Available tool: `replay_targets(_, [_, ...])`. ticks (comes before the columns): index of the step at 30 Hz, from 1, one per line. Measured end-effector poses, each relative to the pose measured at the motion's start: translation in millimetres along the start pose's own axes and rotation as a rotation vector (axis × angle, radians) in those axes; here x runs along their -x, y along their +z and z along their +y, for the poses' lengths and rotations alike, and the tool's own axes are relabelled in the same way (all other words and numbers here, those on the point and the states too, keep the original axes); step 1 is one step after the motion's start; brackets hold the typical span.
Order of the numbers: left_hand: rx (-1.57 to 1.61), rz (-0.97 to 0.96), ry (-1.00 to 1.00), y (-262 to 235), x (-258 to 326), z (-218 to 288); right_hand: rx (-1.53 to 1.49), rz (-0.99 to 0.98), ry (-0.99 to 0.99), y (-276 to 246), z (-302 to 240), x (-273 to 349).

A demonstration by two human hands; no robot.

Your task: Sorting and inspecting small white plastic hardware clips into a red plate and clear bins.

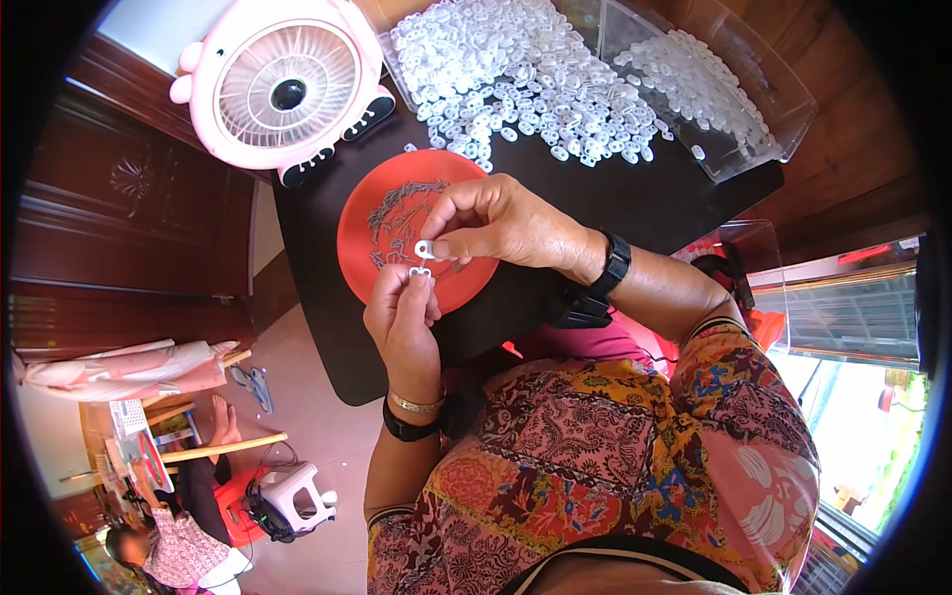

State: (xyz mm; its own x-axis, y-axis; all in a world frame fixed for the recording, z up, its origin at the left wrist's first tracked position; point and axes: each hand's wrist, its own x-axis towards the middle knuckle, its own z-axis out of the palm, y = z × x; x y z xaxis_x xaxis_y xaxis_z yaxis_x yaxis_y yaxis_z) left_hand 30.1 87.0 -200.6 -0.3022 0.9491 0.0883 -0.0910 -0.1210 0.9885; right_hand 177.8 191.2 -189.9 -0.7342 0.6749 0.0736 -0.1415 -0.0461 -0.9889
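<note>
Over a red round dish (359, 233) my two hands meet. My left hand (402, 315) pinches a small white plastic piece with holes (421, 272) between thumb and fingertip. My right hand (508, 226), just above and to the right, grips another white oval piece with a hole (424, 249) by its edge. The two pieces are close together; a thin shaft seems to lie between them, too small to make out surely. Many short grey metal screws or pins (397, 203) lie scattered in the dish, partly hidden by my right hand.
A heap of white oval two-holed pieces (535, 84) covers the far part of the black table (317, 307). A clear plastic bin (798, 109) at the far right holds more. A pink fan (288, 94) stands at far left. Another person (188, 545) sits at lower left.
</note>
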Motion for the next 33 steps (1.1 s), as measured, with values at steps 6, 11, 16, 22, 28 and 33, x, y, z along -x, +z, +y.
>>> replay_targets(6, [-0.006,-0.001,-0.009,1.2,1.0,0.3,0.025,0.014,-0.024,2.3,0.3,1.2])
replay_targets(11, [-0.037,0.003,-0.001,0.9,0.8,-3.9,0.012,0.016,-0.02,2.6,1.4,1.3])
replay_targets(16, [0.0,0.001,-0.02,1.4,1.0,-1.7,0.049,0.021,-0.016,3.4,-0.8,1.8])
replay_targets(22, [0.018,0.002,-0.016,1.7,1.5,-3.0,0.078,0.024,-0.039,5.4,0.1,3.2])
replay_targets(28, [0.007,0.001,-0.018,2.1,2.1,-4.3,0.095,0.026,-0.105,6.3,4.0,3.4])
replay_targets(33, [-0.014,-0.006,-0.009,1.0,2.2,-6.3,0.143,-0.008,-0.134,10.2,2.8,4.7])
